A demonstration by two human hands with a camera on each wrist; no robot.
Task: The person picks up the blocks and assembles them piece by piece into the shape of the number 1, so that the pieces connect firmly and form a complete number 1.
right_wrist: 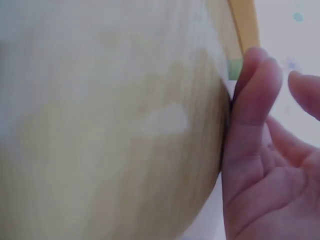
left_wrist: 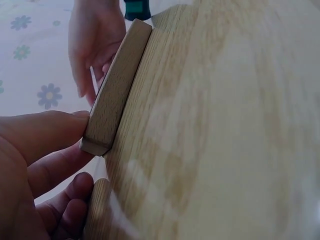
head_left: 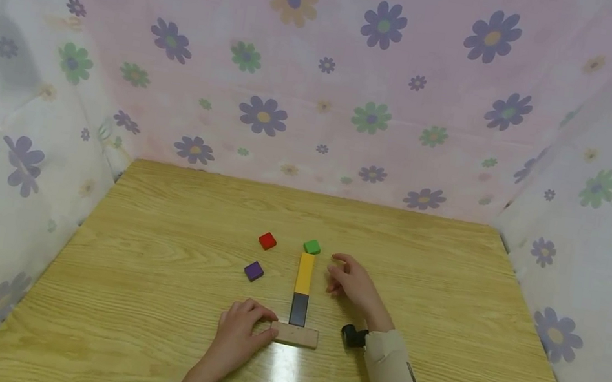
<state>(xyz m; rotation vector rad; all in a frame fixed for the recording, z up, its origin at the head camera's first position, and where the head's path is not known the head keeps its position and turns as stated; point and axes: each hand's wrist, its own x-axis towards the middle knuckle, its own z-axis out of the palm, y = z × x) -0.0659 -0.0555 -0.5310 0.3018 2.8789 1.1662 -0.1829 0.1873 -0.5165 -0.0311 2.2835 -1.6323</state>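
A wood-grain table [head_left: 157, 327] is used as the base; clock positions are read in the head view from the plain wooden block [head_left: 297, 336]. Its 9 o'clock end is pinched by the left hand [head_left: 240, 332]; at 1–2 o'clock, nothing is held by the right hand [head_left: 353, 284], its fingers loosely bent. At 12 o'clock are lined up the black block [head_left: 298, 309], then the longer yellow block [head_left: 305, 274]. Beyond, a green block [head_left: 312, 246] is noted; red [head_left: 267, 241] and purple [head_left: 254, 270] blocks are seen around 11. Step judged: crosspiece being squared. Next move: steady alignment is called for.
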